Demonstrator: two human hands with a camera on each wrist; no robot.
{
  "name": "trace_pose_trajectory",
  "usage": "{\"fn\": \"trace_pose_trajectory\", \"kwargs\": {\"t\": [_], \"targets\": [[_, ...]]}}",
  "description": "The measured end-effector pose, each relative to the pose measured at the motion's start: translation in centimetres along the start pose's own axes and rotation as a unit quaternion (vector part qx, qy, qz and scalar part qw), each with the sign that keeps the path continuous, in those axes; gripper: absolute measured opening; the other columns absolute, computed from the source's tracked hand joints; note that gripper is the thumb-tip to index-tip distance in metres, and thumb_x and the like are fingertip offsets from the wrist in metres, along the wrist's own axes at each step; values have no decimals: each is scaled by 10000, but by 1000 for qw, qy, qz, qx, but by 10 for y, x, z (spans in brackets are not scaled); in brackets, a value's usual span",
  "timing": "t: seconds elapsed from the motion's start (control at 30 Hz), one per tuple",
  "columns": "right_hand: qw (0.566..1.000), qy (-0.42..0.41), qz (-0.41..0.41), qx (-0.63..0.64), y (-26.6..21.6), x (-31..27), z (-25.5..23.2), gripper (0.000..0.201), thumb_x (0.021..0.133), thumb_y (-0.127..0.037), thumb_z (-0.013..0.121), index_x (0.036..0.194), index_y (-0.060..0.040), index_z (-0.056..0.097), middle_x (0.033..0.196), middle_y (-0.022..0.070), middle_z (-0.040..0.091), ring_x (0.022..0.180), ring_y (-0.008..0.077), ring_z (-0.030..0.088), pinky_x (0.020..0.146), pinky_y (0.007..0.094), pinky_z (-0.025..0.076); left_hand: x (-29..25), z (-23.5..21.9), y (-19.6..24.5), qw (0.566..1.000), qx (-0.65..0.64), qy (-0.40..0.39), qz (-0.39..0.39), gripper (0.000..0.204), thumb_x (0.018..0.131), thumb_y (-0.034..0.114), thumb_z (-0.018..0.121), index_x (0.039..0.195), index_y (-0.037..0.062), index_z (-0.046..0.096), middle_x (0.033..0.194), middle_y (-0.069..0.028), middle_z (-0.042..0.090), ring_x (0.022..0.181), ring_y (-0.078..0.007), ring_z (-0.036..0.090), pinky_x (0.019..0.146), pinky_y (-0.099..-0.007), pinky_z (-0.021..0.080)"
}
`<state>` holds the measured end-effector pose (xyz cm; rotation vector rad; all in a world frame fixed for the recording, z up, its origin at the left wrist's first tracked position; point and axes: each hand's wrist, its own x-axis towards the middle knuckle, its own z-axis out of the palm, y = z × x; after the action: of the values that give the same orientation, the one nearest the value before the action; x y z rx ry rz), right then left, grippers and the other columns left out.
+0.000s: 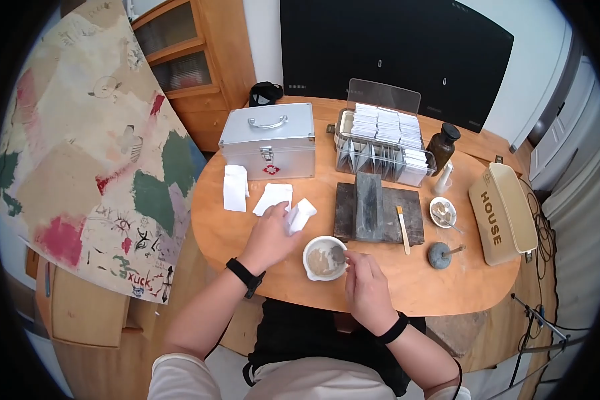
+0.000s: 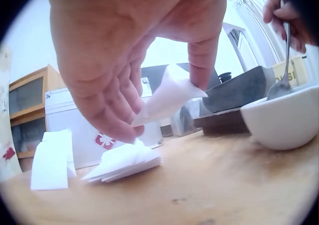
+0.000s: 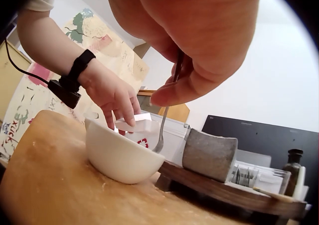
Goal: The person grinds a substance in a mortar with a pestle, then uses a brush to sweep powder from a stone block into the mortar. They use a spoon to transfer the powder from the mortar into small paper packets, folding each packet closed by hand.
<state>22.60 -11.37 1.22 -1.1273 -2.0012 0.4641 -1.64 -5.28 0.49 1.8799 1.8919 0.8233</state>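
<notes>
The left hand [image 1: 271,235] holds a folded white paper packet [image 1: 301,217] between thumb and fingers, above the table and left of the white bowl [image 1: 311,269]. In the left wrist view the packet [image 2: 168,96] hangs tilted over a small stack of white papers [image 2: 123,161]. The right hand [image 1: 369,293] pinches the handle of a metal spoon [image 1: 338,254], whose bowl end rests at the right inner side of the white bowl. Beige powder [image 1: 323,261] lies inside that bowl. The right wrist view shows the spoon handle [image 3: 164,120] between thumb and fingers.
A silver case [image 1: 268,143] and a folded white paper [image 1: 235,188] stand at the left. Behind the bowl are a dark board [image 1: 402,200] with a grey stone block [image 1: 368,207] and a brush [image 1: 404,230]. A small dish [image 1: 443,212], stone weight [image 1: 439,256] and beige box [image 1: 503,213] are right.
</notes>
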Motion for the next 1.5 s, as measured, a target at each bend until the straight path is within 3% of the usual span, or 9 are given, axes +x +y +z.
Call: {"fn": "trace_pose_trajectory", "kwargs": {"t": [0.13,0.3,0.37,0.47,0.6,0.8,0.93,1.4,1.5], "targets": [[999,1,3,36,10,7,15,310,959,72,582,1263,17,591,1068,216,662,942,394,678,818,449,565,-15,4,9,996,0,-92,-9,685,826,258,831,1384,-43,572,1299,-242,628,1230,-374,616,1058,-426,497],[983,-27,78,165,15,8,6,199,1040,25,532,1215,4,625,1029,185,694,883,308,735,786,382,588,-18,17,-8,997,-17,-68,21,622,823,227,824,1326,-58,593,1249,-249,635,1155,-407,641,1003,-458,523],[985,-21,81,148,20,13,3,181,1044,23,530,1188,12,639,1004,177,704,896,293,742,799,371,591,-15,26,-20,980,-153,-121,-39,675,809,190,849,1368,-69,572,1224,-235,658,1141,-358,664,1003,-416,534],[982,-15,89,169,34,13,9,167,1050,17,527,1151,21,661,972,162,722,917,267,750,823,352,594,-13,35,-29,979,-177,-100,-19,681,803,174,853,1363,-85,566,1184,-225,671,1101,-340,684,969,-407,550],[936,-77,162,304,49,16,1,170,1053,13,527,1139,28,673,1008,152,738,939,246,749,857,340,593,-19,16,-13,991,-88,-102,6,685,803,177,850,1362,-96,561,1201,-230,662,1123,-355,670,992,-409,539],[987,-85,38,134,51,23,-15,157,1063,-10,522,1112,33,664,983,135,723,911,223,733,820,349,587,-34,8,-13,994,-48,-89,47,656,823,204,828,1350,-90,572,1227,-234,620,1139,-365,631,992,-411,523],[979,-102,92,151,45,10,-14,166,1080,-32,502,1113,31,651,970,125,714,878,216,726,803,352,583,-40,8,-14,994,-65,-84,37,649,836,220,819,1352,-86,571,1231,-227,610,1123,-357,630,971,-403,528],[847,25,298,439,65,4,28,206,1143,-144,421,1185,12,547,1039,124,674,839,158,711,763,286,617,-43,10,-14,992,-84,-87,21,646,840,189,836,1364,-74,566,1253,-204,602,1074,-300,662,863,-351,581],[875,20,268,403,70,-1,27,208,1149,-182,416,1177,-13,534,1015,122,674,793,170,701,767,313,623,-46,6,-10,995,-62,-74,38,653,838,191,839,1368,-73,565,1252,-203,605,1070,-294,664,855,-349,584]]}}
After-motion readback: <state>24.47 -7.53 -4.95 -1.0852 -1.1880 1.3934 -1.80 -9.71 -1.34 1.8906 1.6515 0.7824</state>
